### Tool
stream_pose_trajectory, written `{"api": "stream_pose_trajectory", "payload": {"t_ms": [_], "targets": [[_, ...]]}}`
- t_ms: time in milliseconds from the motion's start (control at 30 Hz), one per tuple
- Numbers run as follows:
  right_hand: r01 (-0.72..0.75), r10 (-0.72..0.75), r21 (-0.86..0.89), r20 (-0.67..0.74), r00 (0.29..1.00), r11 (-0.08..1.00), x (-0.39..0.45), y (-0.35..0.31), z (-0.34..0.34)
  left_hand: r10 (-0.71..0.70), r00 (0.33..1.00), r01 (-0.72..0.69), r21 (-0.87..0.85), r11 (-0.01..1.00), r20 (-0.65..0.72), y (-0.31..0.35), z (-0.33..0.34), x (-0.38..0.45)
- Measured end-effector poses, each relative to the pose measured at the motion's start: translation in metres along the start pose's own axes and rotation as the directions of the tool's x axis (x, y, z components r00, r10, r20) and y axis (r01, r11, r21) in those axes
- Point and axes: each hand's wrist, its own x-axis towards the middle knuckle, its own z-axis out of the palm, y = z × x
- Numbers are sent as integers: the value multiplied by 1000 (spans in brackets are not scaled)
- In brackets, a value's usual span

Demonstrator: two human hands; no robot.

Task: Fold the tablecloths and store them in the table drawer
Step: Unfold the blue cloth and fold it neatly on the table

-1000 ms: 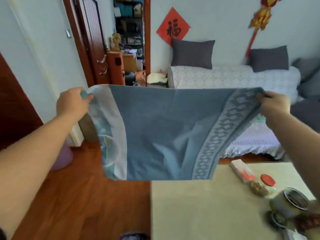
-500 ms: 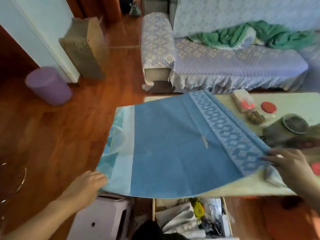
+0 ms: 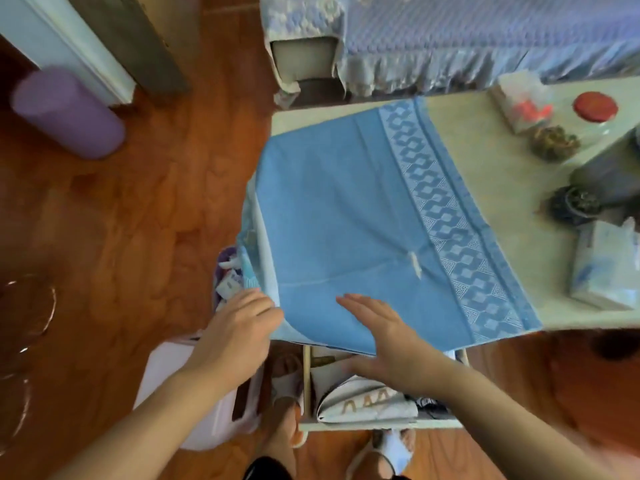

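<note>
A blue tablecloth (image 3: 346,216) with a patterned border lies folded flat on the pale table (image 3: 519,188), its left edge hanging over the table's side. My left hand (image 3: 239,330) grips the cloth's near left corner. Flat on the near part of the cloth rests my right hand (image 3: 377,327), fingers straight. Below the table's front edge the drawer (image 3: 381,424) stands pulled open, with a folded white cloth (image 3: 363,403) inside.
Jars, a red lid (image 3: 595,105), a packet and a tissue pack (image 3: 602,268) crowd the table's right side. A white stool (image 3: 194,389) stands at the left below my arm. A purple bin (image 3: 65,112) sits on the wood floor; a covered sofa (image 3: 450,39) lies beyond.
The cloth went from held up in the air to lying flat on the table. My right hand let go of the right corner and moved left onto the cloth.
</note>
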Motion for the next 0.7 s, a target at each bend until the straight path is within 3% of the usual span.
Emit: {"api": "stream_pose_trajectory", "payload": {"t_ms": [67,133,167,233,300,367,467,500,567,633,700], "targets": [[139,-131,74,-112,985,987,30,-56,4,-12,993,3,-73,997,-122,19,-26,20],[185,-152,71,-326,933,980,57,-84,-1,-27,960,-19,-160,987,-279,31,-42,35],[141,-84,100,-435,897,985,67,-80,-7,-68,937,-21,-251,968,-342,27,-45,41],[-36,232,334,-571,788,942,80,-49,-23,-263,900,73,-477,876,-346,-1,-36,52],[-262,602,564,-585,543,783,80,4,-42,-562,807,352,-619,703,-179,-64,-2,63],[-488,809,648,-507,296,585,75,65,-51,-774,622,650,-629,427,117,-138,36,76],[-681,918,660,-394,47,318,74,120,-40,-799,447,844,-485,228,402,-218,72,98],[-683,926,680,-377,-15,266,80,132,-33,-776,401,850,-514,117,487,-239,82,110],[-656,935,723,-347,-74,216,97,143,-21,-665,324,779,-589,-216,673,-270,94,134],[-670,933,718,-344,-106,188,116,152,-11,-554,328,622,-616,-483,765,-295,105,161],[-680,927,711,-352,-126,178,128,156,-6,-546,389,418,-670,-613,742,-317,120,186]]}}
